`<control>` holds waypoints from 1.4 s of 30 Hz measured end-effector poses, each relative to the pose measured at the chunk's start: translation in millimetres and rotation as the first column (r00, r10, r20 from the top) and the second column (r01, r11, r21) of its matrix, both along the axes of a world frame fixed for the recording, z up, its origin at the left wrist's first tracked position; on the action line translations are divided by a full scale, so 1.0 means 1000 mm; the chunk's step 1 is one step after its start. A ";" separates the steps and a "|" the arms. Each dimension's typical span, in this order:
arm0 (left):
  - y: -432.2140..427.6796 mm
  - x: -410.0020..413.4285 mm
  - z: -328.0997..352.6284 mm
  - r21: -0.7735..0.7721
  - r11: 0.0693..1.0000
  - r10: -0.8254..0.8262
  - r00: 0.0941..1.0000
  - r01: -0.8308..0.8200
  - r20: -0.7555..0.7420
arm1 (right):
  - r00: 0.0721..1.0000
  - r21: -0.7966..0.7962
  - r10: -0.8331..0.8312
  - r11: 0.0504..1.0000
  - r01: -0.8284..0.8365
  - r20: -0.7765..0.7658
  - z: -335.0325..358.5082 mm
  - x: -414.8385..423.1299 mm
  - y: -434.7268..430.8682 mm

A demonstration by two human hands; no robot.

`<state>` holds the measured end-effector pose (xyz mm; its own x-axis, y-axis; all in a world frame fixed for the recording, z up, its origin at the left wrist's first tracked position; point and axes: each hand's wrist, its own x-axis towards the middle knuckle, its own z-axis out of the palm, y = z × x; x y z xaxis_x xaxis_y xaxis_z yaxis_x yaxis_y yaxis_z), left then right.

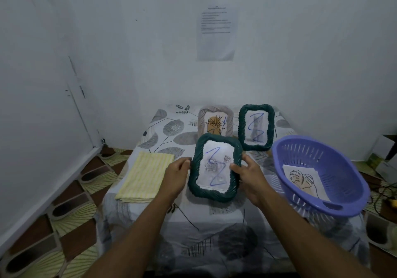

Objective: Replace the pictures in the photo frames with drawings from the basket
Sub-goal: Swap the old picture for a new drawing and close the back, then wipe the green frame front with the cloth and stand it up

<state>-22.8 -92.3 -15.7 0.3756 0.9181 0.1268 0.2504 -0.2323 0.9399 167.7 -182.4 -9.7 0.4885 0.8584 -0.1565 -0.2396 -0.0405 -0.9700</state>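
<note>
Both hands, left hand (176, 175) and right hand (249, 175), grip the near green photo frame (214, 168) by its side edges, lifted above the tabletop (171, 219), likely to reach its back; the drawing (304, 180) waits in the purple basket (318, 179).

Views: a single one, worn on the person's head.
Position: above the near edge of the cloth-covered bench (214, 230), roughly centred on its width.
Facing: forward and down, toward the white wall (300, 63) behind the bench; a room corner lies left of centre.
Nearness: arm's reach; the left forearm (137, 234) and right forearm (300, 224) enter from the bottom edge and end mid-picture at the dark green photo frame (211, 195).
Lens: wide-angle, lines bowing toward the margins.
Coverage: whole bench top, purple basket (348, 170) at right, patterned floor (71, 209) at left, printed sheet (216, 35) high on the wall.
</note>
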 end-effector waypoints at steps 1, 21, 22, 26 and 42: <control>0.010 -0.008 -0.004 0.108 0.993 0.049 0.993 -0.037 -0.106 | 1.000 -0.004 0.002 1.000 -0.001 0.024 -0.001 0.002 0.002; 0.103 -0.010 -0.058 0.573 0.807 0.478 0.728 -0.142 -0.493 | 0.996 0.113 0.023 0.993 -0.013 -0.084 -0.039 0.007 0.031; 0.099 -0.009 -0.054 0.539 0.823 0.430 0.818 -0.180 -0.383 | 0.996 0.114 0.021 0.993 -0.011 -0.085 -0.039 0.006 0.032; 0.059 0.006 -0.026 0.438 0.841 0.341 0.940 -0.317 0.024 | 0.998 0.125 0.001 0.992 0.008 -0.066 -0.034 0.001 0.033; -0.001 0.060 -0.024 0.680 0.641 0.008 0.882 0.357 -0.471 | 1.000 0.175 0.001 0.985 -0.002 0.003 -0.004 0.004 -0.001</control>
